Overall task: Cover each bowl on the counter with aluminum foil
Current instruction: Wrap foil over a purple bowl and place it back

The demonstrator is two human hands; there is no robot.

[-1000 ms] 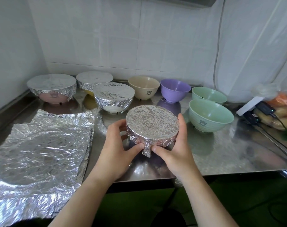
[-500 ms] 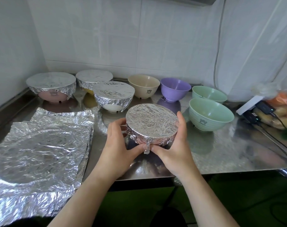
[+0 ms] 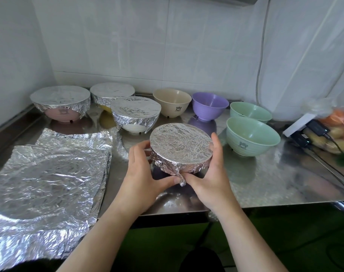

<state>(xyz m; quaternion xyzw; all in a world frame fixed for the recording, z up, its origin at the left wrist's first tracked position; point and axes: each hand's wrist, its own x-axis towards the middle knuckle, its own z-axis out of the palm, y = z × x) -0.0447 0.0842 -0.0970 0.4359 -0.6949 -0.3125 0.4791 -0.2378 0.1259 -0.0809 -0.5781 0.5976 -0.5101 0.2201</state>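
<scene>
A foil-covered bowl [image 3: 180, 146] sits near the counter's front edge, tilted a little toward me. My left hand [image 3: 145, 173] cups its left side and my right hand [image 3: 208, 173] its right side, thumbs pinching a foil flap at the front. Three more foil-covered bowls stand at the back left: a pink one [image 3: 60, 100], a yellow one [image 3: 112, 93] and a white one [image 3: 135, 112]. Uncovered are a beige bowl [image 3: 172, 102], a purple bowl [image 3: 210, 105] and two green bowls [image 3: 252, 134] [image 3: 250, 112]. A stack of foil sheets [image 3: 47, 183] lies at the left.
The steel counter [image 3: 275, 179] meets tiled walls at the back and left. At the far right lie a bag of vegetables [image 3: 336, 132], black chargers with cables [image 3: 316, 130] and a white box [image 3: 298, 124]. A cord hangs down the wall.
The covered bowl has tipped slightly toward me and my thumbs have pressed the front foil flap in tighter. The other bowls and the foil sheets have not moved.
</scene>
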